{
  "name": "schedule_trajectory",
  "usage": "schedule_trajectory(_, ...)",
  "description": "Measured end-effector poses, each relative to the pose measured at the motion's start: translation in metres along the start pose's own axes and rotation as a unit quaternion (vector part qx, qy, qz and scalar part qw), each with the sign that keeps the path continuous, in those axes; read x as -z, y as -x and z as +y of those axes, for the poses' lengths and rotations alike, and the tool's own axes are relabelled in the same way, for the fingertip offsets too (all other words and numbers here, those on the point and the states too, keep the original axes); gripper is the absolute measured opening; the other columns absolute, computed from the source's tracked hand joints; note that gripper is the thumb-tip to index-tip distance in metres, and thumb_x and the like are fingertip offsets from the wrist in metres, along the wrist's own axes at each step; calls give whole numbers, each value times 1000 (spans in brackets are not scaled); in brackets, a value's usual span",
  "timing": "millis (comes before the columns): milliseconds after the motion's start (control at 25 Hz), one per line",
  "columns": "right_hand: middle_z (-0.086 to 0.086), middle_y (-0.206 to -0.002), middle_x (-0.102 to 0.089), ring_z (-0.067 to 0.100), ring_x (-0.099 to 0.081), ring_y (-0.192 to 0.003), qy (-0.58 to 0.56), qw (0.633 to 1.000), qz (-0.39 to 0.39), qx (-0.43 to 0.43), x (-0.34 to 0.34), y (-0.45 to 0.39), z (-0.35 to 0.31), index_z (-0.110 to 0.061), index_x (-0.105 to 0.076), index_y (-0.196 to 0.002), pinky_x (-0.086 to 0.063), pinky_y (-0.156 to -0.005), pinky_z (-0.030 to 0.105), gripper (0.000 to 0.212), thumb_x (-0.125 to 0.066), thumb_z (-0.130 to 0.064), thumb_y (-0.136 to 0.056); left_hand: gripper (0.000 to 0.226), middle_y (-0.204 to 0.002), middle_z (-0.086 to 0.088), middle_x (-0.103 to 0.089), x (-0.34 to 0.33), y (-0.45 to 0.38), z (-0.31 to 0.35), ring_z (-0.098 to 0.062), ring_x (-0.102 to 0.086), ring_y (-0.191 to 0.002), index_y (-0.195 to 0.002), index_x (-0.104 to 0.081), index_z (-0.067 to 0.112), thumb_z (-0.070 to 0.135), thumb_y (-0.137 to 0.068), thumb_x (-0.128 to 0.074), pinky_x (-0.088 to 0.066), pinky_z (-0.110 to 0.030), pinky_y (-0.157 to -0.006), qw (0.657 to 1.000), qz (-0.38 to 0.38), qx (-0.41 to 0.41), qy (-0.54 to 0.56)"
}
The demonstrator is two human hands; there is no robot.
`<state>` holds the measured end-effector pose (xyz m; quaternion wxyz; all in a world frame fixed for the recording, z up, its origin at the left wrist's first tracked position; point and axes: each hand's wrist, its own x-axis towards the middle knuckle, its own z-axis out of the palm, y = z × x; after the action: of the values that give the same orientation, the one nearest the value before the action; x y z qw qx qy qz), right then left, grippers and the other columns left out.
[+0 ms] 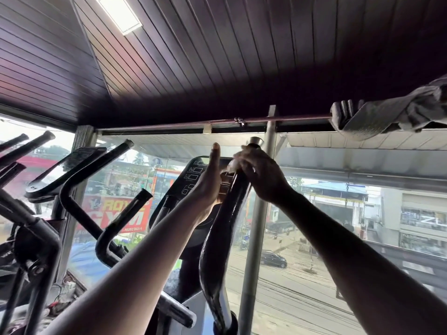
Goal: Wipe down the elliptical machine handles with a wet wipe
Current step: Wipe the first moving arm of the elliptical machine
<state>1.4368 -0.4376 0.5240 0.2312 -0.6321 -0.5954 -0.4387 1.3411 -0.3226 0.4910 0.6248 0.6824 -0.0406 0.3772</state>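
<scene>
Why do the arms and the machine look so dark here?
Head view: bright daylight through the big glass window backlights everything, so the right hand and the black curved elliptical handle go near-silhouette; the left hand catches more light; wide-angle lens bends the edges.

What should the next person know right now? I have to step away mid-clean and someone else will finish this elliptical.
Right hand: closed around the top of the tall black padded elliptical handle, pressing a small crumpled white wet wipe against it just below the silver end cap.
Left hand: open, palm flat beside the same handle, holding nothing.
Done: cannot tell how much; the handle looks glossy lower down.
Left: finish this handle, then the machine's other handle, which I cannot pick out with certainty here.
</scene>
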Motion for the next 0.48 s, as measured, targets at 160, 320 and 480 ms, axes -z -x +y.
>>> schedule_trajectory(160, 5, -107, -68, 21, -49, -124, 49, 997, -42, -38, -5, -4, -8, -15, -70, -97, -21, -114, 34, 46, -29, -36, -97, 89, -131, -17, -57, 6, 6, 0, -32, -53, -123, -147, -40, 13, 74, -90, -7, -45, -41, -88, 999, -4, 31, 9)
schedule_trajectory(320, 0, -91, -69, 12, -57, -96, -33, 997, -16, 73, -7, 42, -56, -15, -70, -85, -25, -107, 24, 25, -49, -22, -95, 95, -146, -19, -48, 13, 10, -6, -32, -47, -133, -145, -42, 8, 76, -87, -10, -33, -56, -109, 998, -19, 54, 24)
schedule_trajectory(480, 10, -103, -69, 27, -56, -112, 9, 999, -20, -31, -4, 4, -26, -13, -70, -90, -36, -101, 38, 34, -40, -29, -96, 91, -140, -9, -53, 8, 15, -5, -26, -49, -127, -139, -51, 13, 76, -89, -8, -37, -48, -103, 999, -8, 47, 19)
